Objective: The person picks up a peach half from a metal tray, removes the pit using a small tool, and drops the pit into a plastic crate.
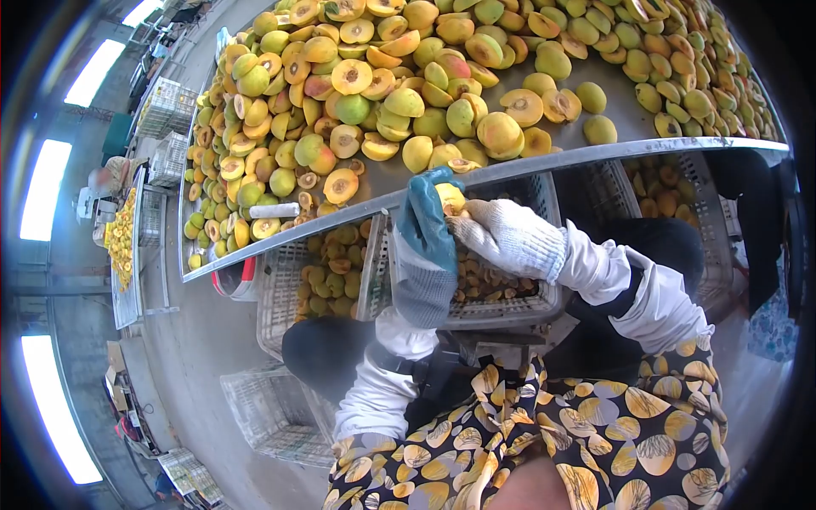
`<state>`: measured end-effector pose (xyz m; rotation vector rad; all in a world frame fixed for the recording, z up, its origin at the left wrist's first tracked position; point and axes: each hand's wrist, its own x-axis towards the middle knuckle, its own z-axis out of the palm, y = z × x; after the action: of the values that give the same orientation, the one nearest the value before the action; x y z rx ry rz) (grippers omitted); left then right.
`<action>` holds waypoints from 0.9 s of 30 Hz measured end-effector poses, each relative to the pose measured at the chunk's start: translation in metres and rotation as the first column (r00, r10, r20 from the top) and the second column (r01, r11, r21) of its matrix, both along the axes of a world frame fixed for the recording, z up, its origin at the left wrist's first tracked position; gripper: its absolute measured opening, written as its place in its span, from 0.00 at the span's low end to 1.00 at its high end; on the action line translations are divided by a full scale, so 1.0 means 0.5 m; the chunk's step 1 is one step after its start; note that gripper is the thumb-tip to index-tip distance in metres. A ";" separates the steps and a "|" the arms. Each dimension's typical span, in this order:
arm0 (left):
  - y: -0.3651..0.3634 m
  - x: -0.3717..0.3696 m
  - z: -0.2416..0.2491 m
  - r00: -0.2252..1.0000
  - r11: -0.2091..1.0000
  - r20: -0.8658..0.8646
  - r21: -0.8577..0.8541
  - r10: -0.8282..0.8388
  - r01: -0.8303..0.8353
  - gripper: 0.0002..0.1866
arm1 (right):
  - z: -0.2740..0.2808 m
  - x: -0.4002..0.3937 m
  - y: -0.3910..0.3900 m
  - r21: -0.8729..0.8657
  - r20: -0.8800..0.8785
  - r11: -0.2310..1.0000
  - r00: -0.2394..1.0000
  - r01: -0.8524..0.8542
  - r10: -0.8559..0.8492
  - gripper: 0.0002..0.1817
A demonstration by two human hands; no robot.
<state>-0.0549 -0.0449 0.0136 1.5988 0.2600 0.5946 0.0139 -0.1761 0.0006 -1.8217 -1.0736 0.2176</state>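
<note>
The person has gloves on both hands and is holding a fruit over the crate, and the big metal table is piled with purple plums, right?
Not quite: the head view shows yellow-green peaches, many halved, not purple plums, piled on the metal table. The rest holds: both gloved hands, left and right, hold a fruit over the crate.

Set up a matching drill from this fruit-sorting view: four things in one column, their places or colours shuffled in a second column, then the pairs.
Things:
1. left hand
2. right hand
3. piled fruit
4. held fruit

Descriptions:
A. white knit glove
B. heaped on the metal table
C. blue-coated glove
D. between both hands, over a plastic crate

Pairs: 1-C, 2-A, 3-B, 4-D
</note>
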 end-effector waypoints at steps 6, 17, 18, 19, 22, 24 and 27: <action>0.024 0.000 0.030 0.980 0.981 -0.034 -0.012 -0.196 0.196 0.33 | 0.095 0.010 -0.042 0.325 -0.939 0.900 -0.210 -0.291 0.272 0.28; 0.102 -0.004 0.058 0.988 0.913 -0.039 -0.389 -0.151 0.124 0.31 | 0.094 0.013 -0.041 -0.174 -0.605 0.828 0.722 -0.532 0.336 0.29; 0.122 -0.026 0.058 1.000 0.920 0.013 -0.391 0.021 -0.015 0.29 | 0.067 0.013 -0.042 -0.282 -0.248 0.835 0.877 -0.472 0.412 0.29; 0.172 -0.053 0.046 0.989 0.961 -0.065 -0.236 0.134 -0.146 0.26 | 0.077 0.012 -0.048 -0.590 -0.153 0.723 0.929 -0.359 0.336 0.26; 0.283 -0.141 0.040 0.721 0.352 -0.230 0.936 0.654 -0.021 0.21 | 0.020 0.017 -0.059 -0.830 0.057 0.547 0.960 -0.107 0.275 0.24; 0.314 -0.188 0.070 0.768 0.511 -0.208 0.841 0.606 -0.175 0.26 | 0.071 0.016 -0.056 -0.624 -0.038 0.766 0.986 -0.152 0.165 0.23; 0.301 -0.230 0.225 0.939 0.849 0.037 0.416 0.341 -0.325 0.37 | 0.146 -0.008 -0.069 -0.067 -0.487 0.991 0.871 -0.114 0.068 0.23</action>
<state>-0.1698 0.1055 0.1259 1.9984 0.4710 0.9375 0.0101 -0.2105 0.0736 -1.6707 -0.7982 0.7532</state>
